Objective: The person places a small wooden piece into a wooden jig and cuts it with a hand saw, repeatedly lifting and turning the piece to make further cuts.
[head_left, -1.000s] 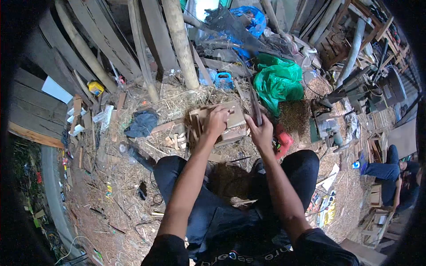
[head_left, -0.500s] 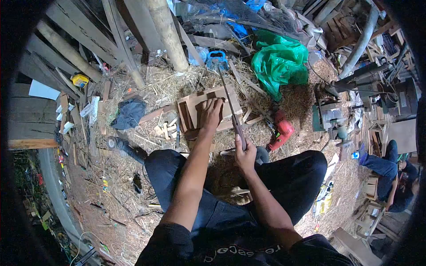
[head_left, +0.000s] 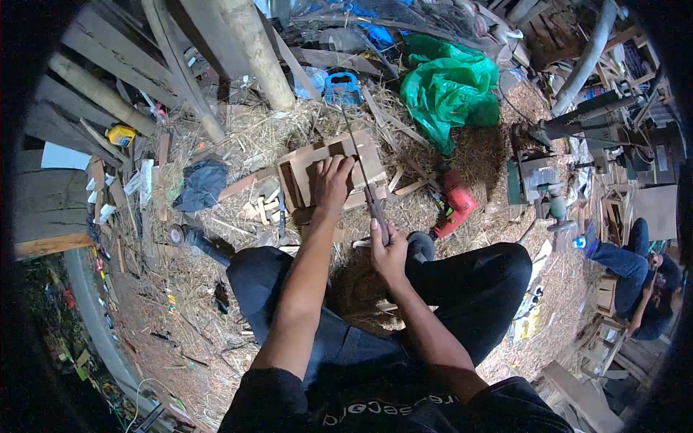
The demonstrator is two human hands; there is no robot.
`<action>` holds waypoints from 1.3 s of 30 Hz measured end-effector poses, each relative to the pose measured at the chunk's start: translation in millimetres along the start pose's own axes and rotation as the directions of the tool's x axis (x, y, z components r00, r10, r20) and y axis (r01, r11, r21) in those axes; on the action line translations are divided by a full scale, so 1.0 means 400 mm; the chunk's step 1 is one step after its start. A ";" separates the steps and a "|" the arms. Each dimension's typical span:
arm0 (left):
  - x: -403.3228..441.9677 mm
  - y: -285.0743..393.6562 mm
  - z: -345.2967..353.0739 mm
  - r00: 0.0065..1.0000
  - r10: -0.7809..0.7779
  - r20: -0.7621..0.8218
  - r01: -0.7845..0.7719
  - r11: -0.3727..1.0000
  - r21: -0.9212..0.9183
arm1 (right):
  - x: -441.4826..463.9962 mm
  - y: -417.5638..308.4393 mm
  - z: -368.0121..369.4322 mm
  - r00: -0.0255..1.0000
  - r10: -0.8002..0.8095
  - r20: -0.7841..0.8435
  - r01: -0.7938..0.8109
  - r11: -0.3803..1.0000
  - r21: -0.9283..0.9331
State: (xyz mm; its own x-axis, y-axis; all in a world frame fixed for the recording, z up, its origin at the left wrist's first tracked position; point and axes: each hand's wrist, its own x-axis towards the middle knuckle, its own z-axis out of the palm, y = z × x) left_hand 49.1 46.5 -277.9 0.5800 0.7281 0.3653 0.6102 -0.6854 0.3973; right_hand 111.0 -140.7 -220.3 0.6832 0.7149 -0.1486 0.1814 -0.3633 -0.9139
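A small wooden box-like piece [head_left: 296,189] made of joined boards lies on the straw-covered ground in front of my crossed legs. My left hand [head_left: 333,180] rests on its top board, fingers spread and slightly bent. With my right hand [head_left: 390,252] I grip the dark brown handle of a handsaw [head_left: 377,206]. The saw's thin blade points away from me, seen almost edge-on, and runs along the right side of the wooden piece beside my left fingertips. Whether its teeth touch the wood I cannot tell.
A red power drill [head_left: 456,203] lies right of the wooden piece, an angle grinder [head_left: 202,239] by my left knee. Farther off are a green plastic sheet [head_left: 451,90], a blue plastic case [head_left: 342,88] and wooden posts [head_left: 260,54]. Another person [head_left: 646,289] sits at far right.
The view has shifted slightly, so everything sits a little farther left and up. Both hands keep their places on the wooden piece and the saw handle, with little visible movement between them.
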 end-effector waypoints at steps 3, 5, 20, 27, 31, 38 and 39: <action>-0.001 -0.011 0.009 0.999 0.025 -0.037 -0.026 0.999 -0.033 | -0.004 -0.018 -0.002 1.000 0.019 0.002 -0.019 0.999 0.041; 0.007 -0.006 0.002 0.999 0.029 -0.034 -0.030 0.999 -0.029 | -0.001 -0.016 0.003 0.999 0.051 0.009 -0.051 0.997 0.054; 0.014 -0.002 0.002 1.000 0.015 -0.024 -0.016 0.999 -0.043 | 0.020 -0.028 0.002 0.999 0.048 0.010 -0.049 0.997 0.055; 0.020 -0.011 0.022 0.998 0.007 -0.058 -0.011 0.998 -0.057 | 0.015 0.002 0.004 0.999 0.040 0.036 -0.040 0.999 -0.003; 0.008 -0.015 0.016 1.000 0.019 -0.006 -0.019 0.998 -0.068 | -0.012 -0.029 -0.028 0.999 0.030 0.034 -0.031 0.999 0.021; 0.006 -0.026 0.031 0.999 0.038 -0.030 -0.040 0.997 -0.059 | 0.107 -0.055 -0.004 0.999 0.039 0.023 -0.037 0.998 -0.056; 0.008 -0.021 0.028 0.999 0.024 -0.029 -0.025 0.999 -0.043 | 0.132 -0.056 0.002 1.000 -0.002 -0.019 0.003 1.000 0.029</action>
State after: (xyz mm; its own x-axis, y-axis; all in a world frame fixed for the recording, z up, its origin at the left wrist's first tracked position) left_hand 51.8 54.6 -289.4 0.5788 0.7113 0.3988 0.5714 -0.7026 0.4241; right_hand 142.7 -94.3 -208.0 0.6965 0.7039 -0.1391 0.1624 -0.3435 -0.9250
